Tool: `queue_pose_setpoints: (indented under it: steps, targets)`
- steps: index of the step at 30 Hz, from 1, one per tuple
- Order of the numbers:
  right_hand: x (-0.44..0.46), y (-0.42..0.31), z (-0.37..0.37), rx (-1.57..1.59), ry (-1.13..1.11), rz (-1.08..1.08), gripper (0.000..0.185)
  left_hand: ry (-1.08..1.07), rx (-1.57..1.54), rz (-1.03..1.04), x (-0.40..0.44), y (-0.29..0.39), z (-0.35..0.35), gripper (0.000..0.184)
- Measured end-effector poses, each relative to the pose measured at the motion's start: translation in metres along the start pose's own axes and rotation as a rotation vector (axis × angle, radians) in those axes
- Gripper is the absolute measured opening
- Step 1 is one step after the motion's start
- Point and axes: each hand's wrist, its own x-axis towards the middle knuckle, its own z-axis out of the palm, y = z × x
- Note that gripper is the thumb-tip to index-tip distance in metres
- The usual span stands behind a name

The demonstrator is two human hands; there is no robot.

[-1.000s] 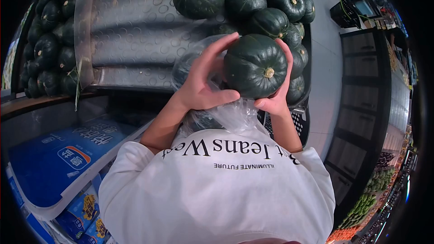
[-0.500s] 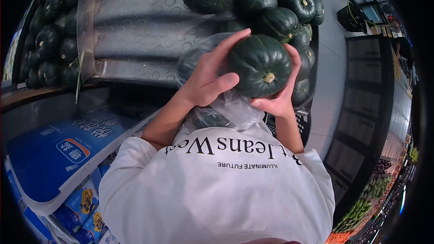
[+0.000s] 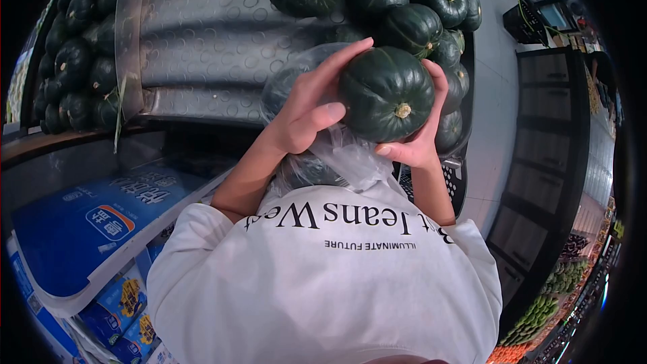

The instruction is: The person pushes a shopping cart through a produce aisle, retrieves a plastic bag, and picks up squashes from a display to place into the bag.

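Observation:
Between my two hands is a dark green pumpkin (image 3: 385, 91), its pale stem turned toward me. My left hand (image 3: 306, 104) cups its left side, fingers along the far edge and thumb on the near side. Curled round the right side is my right hand (image 3: 424, 138), with its thumb underneath the near edge. Below the pumpkin and against my shirt bunches a clear plastic bag (image 3: 360, 162), with something dark and rounded showing through it. More clear plastic (image 3: 286, 87) lies behind my left hand. Several similar pumpkins (image 3: 411, 27) are piled just beyond my right hand.
A dimpled metal-look display surface (image 3: 202, 40) spreads ahead. More pumpkins (image 3: 74, 61) are heaped at the far left. A blue sign panel (image 3: 87, 229) with packets beneath stands at my left. Dark cabinets (image 3: 542, 141) line the right, past a tiled floor (image 3: 488, 94).
The held pumpkin has tilted very slightly, and my left thumb has shifted up and left on it. The view has moved a little. Both hands keep their hold.

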Motion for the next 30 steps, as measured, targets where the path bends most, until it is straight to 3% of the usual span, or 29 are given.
queue_pose_setpoints:
  steps: [18,21,26,30]
  targets:
    - [-0.003,0.003,0.000,-0.101,-0.009,-0.052,0.116,0.021,-0.014,-0.012,0.001,-0.001,0.000,0.072]
    - [-0.004,0.002,0.007,-0.158,0.033,0.037,0.120,0.043,-0.020,-0.021,0.003,0.001,0.000,0.068]
    - [-0.003,0.000,0.011,-0.128,-0.046,0.040,0.111,0.050,-0.017,-0.008,0.004,-0.001,-0.005,0.069]
    - [0.000,-0.004,0.007,-0.022,-0.028,0.069,0.099,0.049,-0.072,0.031,0.003,-0.005,-0.003,0.080]
